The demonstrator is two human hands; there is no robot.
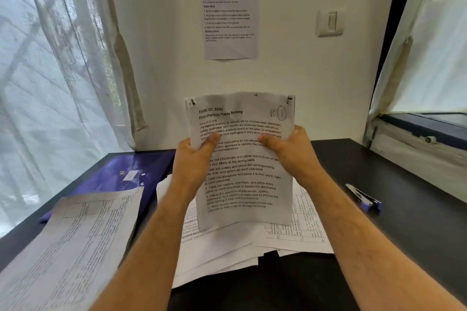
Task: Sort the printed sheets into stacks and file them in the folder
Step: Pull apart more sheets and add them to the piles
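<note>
A printed sheet [243,184] headed "Four-Person Table Setting", marked "B 1" in pen, is held upright above the dark table [379,222]. My left hand [194,159] grips its left edge with the thumb on the front. My right hand [290,151] grips its right edge the same way. Under it lies a loose pile of printed sheets [298,232], some with tables. A separate stack of table-printed sheets [73,242] lies at the near left. A blue folder [121,174] lies shut at the back left, partly under that stack.
A blue-and-silver stapler [364,198] lies on the table to the right. A task sheet [231,11] is taped to the wall ahead, with a light switch [331,22] beside it. Curtains hang left and right; a window sill [417,141] runs along the right.
</note>
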